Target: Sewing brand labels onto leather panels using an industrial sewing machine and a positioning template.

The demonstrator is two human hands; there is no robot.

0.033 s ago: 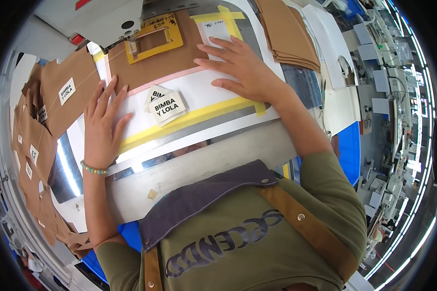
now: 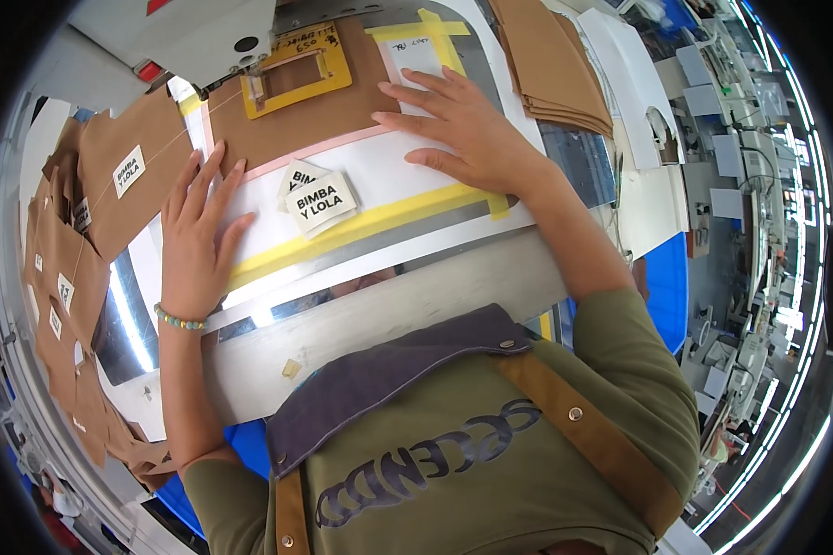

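Both my hands lie flat with fingers stretched out, one on each side of a brown fabric panel [image 2: 287, 132]. My left hand [image 2: 192, 242] rests at the panel's near left corner, fingertips by its edge. Across the right end, my right hand [image 2: 467, 137] spreads its fingers over the panel edge and a white marked strip [image 2: 416, 57]. The panel lies on a white template board [image 2: 259, 215] along a pink strip [image 2: 319, 154]. On top of it sits a yellow frame [image 2: 341, 76] under the sewing machine's head [image 2: 185, 42]. Between my hands are small white printed labels [image 2: 320, 205], overlapping.
Brown pieces with white labels [image 2: 139, 190] hang in a heap at the left. A stack of brown panels [image 2: 555, 69] lies at the far right. Yellow tape [image 2: 370, 222] edges the board. A blue bin [image 2: 666, 287] stands to the right, below the table edge.
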